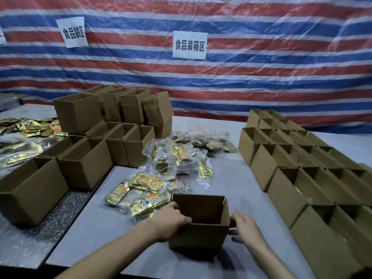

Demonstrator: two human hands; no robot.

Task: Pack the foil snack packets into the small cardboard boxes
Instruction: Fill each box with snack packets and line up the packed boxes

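A small open cardboard box [198, 235] stands upright on the grey table [96, 234] in front of me, and its inside looks bare. My left hand [171, 220] grips its near left rim, fingers hooked over the edge. My right hand [244, 225] lies flat against its right side, fingers straight. Just beyond the box, to its left, lie gold and orange foil snack packets [141, 193], some still in clear plastic bags [173, 158].
Rows of open cardboard boxes [314, 178] fill the table's right side. More open boxes [104, 137] are stacked and lined up at the left and back. Further foil packets [30, 127] lie at the far left. A striped tarp [261, 73] with paper signs hangs behind.
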